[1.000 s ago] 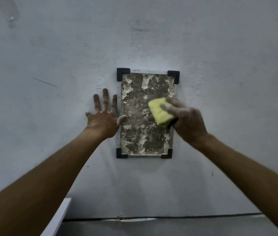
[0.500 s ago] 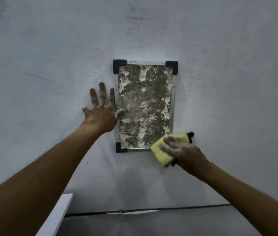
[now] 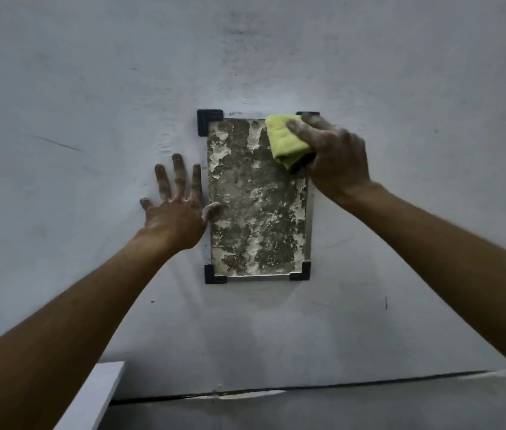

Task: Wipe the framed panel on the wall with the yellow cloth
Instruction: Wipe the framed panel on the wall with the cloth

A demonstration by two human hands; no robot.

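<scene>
Head view: a grey, scuffed wall [image 3: 90,88] fills the frame. The framed panel [image 3: 258,212] is mounted upright on it, with black corner pieces [image 3: 209,121]. Its face is mottled, pale flaking patches over darker ground. The right hand [image 3: 335,156] presses the folded yellow cloth [image 3: 286,141] on the panel's upper right corner, fingers curled round it. The left hand [image 3: 177,218] lies flat on the wall beside the frame, fingers spread, thumb touching the panel's left edge. Low down runs a dark seam [image 3: 307,387]; a white board [image 3: 96,395] shows bottom left.
</scene>
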